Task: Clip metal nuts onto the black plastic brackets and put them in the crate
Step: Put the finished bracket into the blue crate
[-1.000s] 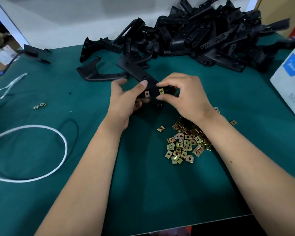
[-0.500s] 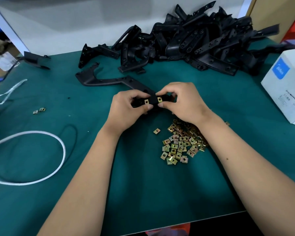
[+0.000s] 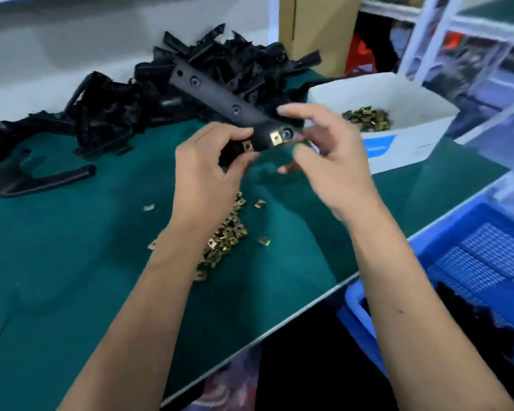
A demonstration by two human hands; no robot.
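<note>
blue crate (image 3: 469,262) cut off at right edge, its black contents blurred, right hand (image 3: 336,170) motion-blurred

Small factory assembly bench, green mat worktop (image 3: 72,292), heap of identical black plastic brackets (image 3: 220,69) beyond the fingers, loose brass clip nuts (image 3: 224,232) below them, blue plastic crate (image 3: 487,256) right, white shelving (image 3: 428,31) behind

Green table (image 3: 72,292) against grey wall (image 3: 72,40); white shelving (image 3: 428,34) right.
</note>
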